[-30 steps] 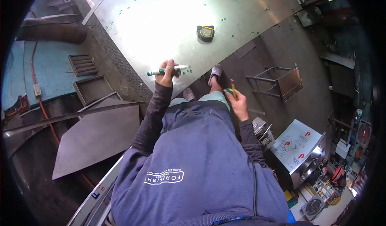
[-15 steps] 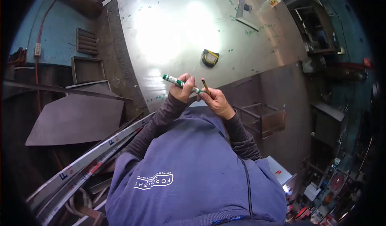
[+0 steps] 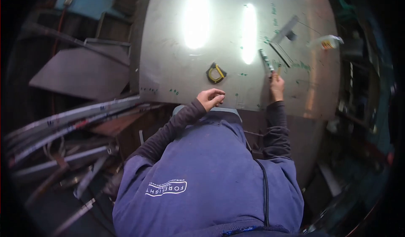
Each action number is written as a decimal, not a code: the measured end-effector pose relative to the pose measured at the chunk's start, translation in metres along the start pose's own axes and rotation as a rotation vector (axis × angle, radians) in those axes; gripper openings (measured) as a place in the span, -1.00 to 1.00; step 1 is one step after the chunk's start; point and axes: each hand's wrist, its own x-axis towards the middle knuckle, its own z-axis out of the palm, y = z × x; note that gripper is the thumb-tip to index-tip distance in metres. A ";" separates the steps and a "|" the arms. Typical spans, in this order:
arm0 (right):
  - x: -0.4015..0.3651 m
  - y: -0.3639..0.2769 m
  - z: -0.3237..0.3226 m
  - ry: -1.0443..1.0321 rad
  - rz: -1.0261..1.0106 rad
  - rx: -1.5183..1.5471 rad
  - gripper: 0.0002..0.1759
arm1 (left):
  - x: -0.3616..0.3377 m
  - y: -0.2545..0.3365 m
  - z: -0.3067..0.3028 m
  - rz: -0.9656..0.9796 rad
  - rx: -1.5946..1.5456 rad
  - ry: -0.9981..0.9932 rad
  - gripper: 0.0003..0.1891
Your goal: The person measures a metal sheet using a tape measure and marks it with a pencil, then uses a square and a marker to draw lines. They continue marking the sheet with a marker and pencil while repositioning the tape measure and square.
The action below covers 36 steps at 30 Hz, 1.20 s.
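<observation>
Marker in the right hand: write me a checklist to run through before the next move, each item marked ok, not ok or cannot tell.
1. Marker gripped by the right hand: ok.
2. Right hand holding only the marker: cannot tell, the grip is blurred.
3. Marker uncapped: cannot tell, its far end is too blurred.
4. Left hand free: ok, nothing shows in it.
5. Tape measure away from the marker: ok, it lies on the metal sheet nearer the left hand.
</observation>
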 end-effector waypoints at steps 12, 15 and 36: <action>-0.109 -0.129 0.051 -0.658 -0.532 -0.345 -0.46 | -0.046 0.008 0.028 -0.085 -0.223 0.294 -0.39; -0.166 -0.151 0.078 -0.934 -0.532 -0.414 -0.26 | -0.034 -0.011 0.031 0.039 -0.246 0.344 -0.37; -0.117 -0.118 0.167 -0.441 -0.808 -0.615 -0.02 | -0.069 -0.055 -0.045 0.121 0.079 0.671 -0.69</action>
